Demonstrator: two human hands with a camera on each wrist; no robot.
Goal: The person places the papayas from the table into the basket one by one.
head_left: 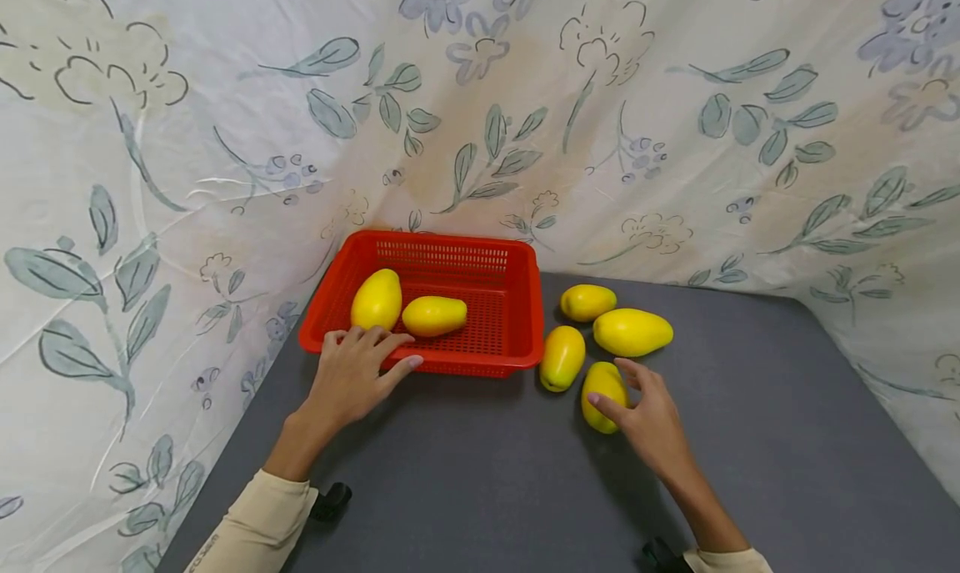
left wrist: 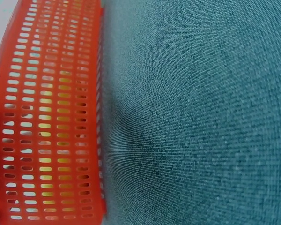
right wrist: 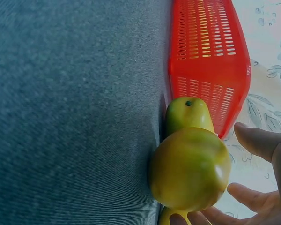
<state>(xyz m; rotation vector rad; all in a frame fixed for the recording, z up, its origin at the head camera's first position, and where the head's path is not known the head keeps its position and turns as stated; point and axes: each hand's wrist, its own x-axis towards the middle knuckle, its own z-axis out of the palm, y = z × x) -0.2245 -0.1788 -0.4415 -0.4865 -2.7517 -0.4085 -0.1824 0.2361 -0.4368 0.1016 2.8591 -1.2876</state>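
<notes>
My left hand rests on the near rim of a red plastic basket, fingers over the edge and thumb along it. Inside the basket lie two yellow mangoes, one upright-looking mango near those fingers and one lying sideways. On the table, my right hand is spread about the nearest mango, thumb on one side and fingers on the other. The right wrist view shows that mango with a gap between it and the thumb.
Right of the basket, three more mangoes lie close together: one beside its corner, one small at the back and one larger. A grey cloth covers the table. Floral sheeting hangs behind and at the left.
</notes>
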